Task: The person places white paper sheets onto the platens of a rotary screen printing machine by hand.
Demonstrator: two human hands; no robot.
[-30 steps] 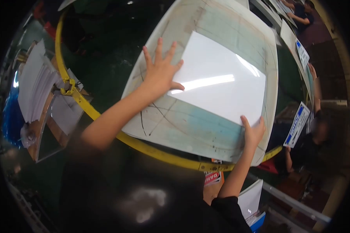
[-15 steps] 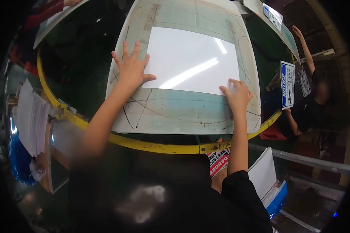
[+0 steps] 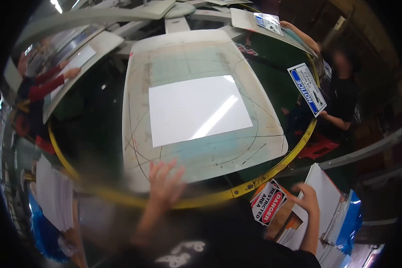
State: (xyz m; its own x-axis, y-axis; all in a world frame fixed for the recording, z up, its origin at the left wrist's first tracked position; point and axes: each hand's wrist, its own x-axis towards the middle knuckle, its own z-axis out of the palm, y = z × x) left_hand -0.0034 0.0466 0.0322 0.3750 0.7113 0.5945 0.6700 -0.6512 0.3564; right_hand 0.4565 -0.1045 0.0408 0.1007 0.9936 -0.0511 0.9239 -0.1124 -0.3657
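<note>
A blank white glossy sheet [image 3: 196,109] lies flat on the worn, rounded platform [image 3: 140,64] in front of me, with light streaks reflected on it. My left hand [image 3: 165,183], slightly blurred, is over the platform's near left edge, fingers apart and holding nothing. Low on the right, my right hand [image 3: 308,201] has its fingers spread and curved beside a stack of white sheets [image 3: 319,187]; nothing shows between them. Close to its left is a red, black and white DANGER sign [image 3: 269,203].
A curved yellow rail [image 3: 250,185] runs round the near side. White sheets [image 3: 53,194] stand at left. On the right, a co-worker [image 3: 341,89] holds a NOTICE sign [image 3: 307,89]. Another person's red sleeves [image 3: 44,85] reach over a platform [image 3: 105,44] at far left.
Both hands have left the white sheet. My left hand moved back toward me; my right went down to the stack at right. The view has shifted, showing more of the far platforms.
</note>
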